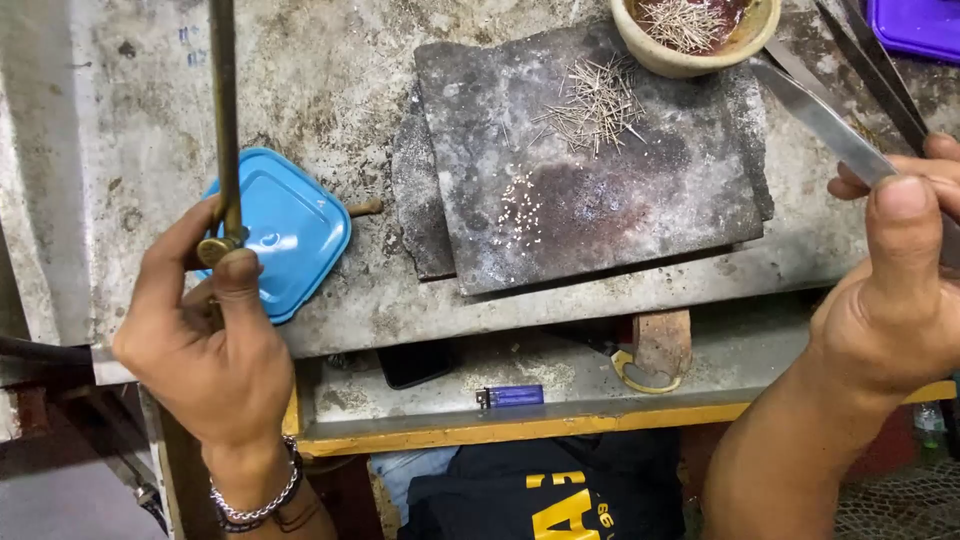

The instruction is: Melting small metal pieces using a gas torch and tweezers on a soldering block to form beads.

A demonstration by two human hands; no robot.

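Note:
My left hand grips the lower end of a thin brass torch pipe that runs up out of the frame, thumb on its round brass knob. My right hand at the right edge holds long steel tweezers whose blades point up-left toward a clay bowl. Between the hands lies a dark, scorched slab with a heap of thin metal pins and a patch of tiny pale grains on it.
A blue square lid lies on the worn grey bench next to my left hand. The clay bowl holds more pins. A purple tray sits at top right. On the lower shelf rest a blue lighter, a dark phone and a wooden peg.

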